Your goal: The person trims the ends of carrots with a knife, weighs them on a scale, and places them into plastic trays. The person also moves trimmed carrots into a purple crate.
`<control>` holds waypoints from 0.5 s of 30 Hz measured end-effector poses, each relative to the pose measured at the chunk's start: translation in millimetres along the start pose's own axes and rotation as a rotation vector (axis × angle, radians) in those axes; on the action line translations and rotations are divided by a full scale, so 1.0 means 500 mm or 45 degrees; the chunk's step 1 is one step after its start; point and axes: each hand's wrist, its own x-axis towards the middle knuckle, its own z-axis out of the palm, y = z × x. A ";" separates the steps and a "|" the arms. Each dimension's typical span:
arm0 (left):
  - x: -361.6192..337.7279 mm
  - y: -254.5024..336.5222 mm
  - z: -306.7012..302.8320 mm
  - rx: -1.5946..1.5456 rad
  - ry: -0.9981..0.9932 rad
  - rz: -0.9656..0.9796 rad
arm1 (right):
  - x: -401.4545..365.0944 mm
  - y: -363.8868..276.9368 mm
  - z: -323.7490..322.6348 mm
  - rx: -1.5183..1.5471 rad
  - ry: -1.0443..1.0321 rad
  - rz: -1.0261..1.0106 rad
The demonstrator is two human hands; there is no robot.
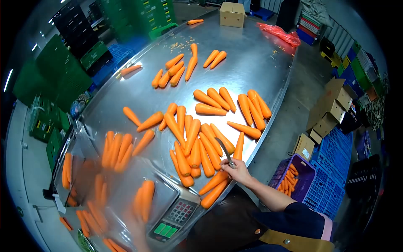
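My right hand (237, 171) is closed around the handle of a small knife (225, 147) with a dark, curved blade pointing away from me, over the table's near right edge. Beneath and beside the blade lies a pile of carrots (193, 138). My left hand (137, 233), smeared by motion, is low at the left, close to a pair of carrots (147, 199) over the weighing scale (181, 211); I cannot tell whether its fingers grip them. Clear plastic film (119, 201) spreads around that hand, with more blurred carrots (117, 149) seen in or through it.
Further carrots (174, 69) lie in groups across the metal table (247, 54). At its far end are a cardboard box (232, 14) and a red plastic bag (280, 34). A purple crate (300, 176) of carrots stands on the floor at right, beside blue crates (331, 168).
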 end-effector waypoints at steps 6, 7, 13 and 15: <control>-0.001 0.007 -0.043 -0.792 -0.085 -0.567 | 0.027 -0.001 -0.016 -0.035 -0.010 -0.053; 0.000 0.009 -0.054 -0.774 -0.037 -0.570 | 0.031 -0.003 -0.021 -0.024 -0.013 -0.046; 0.052 0.237 -0.157 -0.677 -0.106 -0.623 | 0.087 -0.056 -0.046 -0.069 -0.069 0.084; 0.068 0.286 -0.089 -0.690 -0.035 -0.117 | 0.131 -0.060 -0.055 -0.073 -0.091 0.043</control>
